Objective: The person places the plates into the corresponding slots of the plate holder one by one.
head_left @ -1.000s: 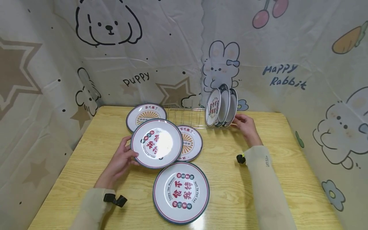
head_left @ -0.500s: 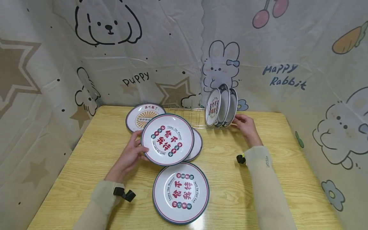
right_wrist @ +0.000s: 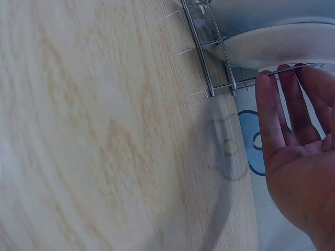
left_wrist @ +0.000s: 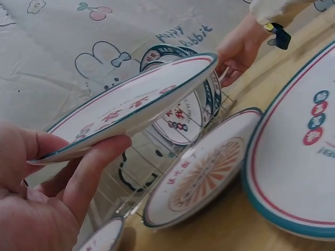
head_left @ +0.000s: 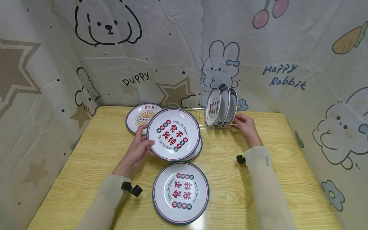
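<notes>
My left hand (head_left: 139, 147) pinches the edge of a white plate (head_left: 173, 134) with a teal and red rim and red lettering. Tilted, it hangs above the table. A smaller sunburst plate (left_wrist: 204, 170) lies partly under it; another sunburst plate (head_left: 141, 118) is at the back left. At the back stands a wire dish rack (head_left: 202, 127) with several dishes upright at its right end, including a lettered plate (head_left: 213, 107). My right hand (head_left: 245, 127) holds the rack's right end, its fingertips (right_wrist: 265, 78) on the end wire beside the outermost dish.
A large lettered plate (head_left: 181, 193) lies flat on the wooden table (head_left: 227, 198) near the front. A patterned cloth (head_left: 172, 48) hangs behind and around the table. The rack's left part is largely hidden behind the held plate in the head view.
My left hand has carried the plate rightward and up toward the rack, covering more of the rack and uncovering less of the sunburst plate. My right hand has stayed at the rack's end.
</notes>
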The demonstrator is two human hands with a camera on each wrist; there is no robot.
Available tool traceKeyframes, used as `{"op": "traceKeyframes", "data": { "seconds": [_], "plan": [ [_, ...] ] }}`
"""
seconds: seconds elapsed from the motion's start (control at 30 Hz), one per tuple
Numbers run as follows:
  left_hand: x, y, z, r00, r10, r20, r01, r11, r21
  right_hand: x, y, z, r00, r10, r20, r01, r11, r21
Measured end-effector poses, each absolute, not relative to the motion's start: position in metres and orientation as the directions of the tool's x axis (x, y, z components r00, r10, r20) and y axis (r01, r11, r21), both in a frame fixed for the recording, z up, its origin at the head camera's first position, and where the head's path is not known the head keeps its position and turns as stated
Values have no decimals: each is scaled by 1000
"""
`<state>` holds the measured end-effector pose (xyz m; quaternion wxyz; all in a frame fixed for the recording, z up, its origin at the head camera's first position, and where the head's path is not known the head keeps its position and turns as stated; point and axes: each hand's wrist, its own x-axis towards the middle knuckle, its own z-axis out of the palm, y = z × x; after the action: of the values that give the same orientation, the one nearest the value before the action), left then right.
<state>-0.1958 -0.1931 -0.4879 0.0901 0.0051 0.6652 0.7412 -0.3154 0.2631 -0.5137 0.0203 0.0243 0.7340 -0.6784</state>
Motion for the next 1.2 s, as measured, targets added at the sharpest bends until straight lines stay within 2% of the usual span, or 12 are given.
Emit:
{"op": "traceKeyframes", "data": {
  "seconds": [0.4,0.67,0.87,1.2],
  "plan": [
    [-223,-179,-465,-994,104,-23,-31,-75,997,-315,265,-511,-995,6,-95,95,122,-988],
    [-244,-168,-449,-997,76,-11,-8,45,999,-313,265,-504,-992,-9,-123,121,121,-985],
    [-253,-165,-444,-996,66,59,65,93,994,-318,264,-511,-994,-5,-108,106,124,-987],
    [-257,-160,-436,-994,30,106,107,27,994,-311,261,-496,-990,-9,-143,141,100,-985]
  ]
}}
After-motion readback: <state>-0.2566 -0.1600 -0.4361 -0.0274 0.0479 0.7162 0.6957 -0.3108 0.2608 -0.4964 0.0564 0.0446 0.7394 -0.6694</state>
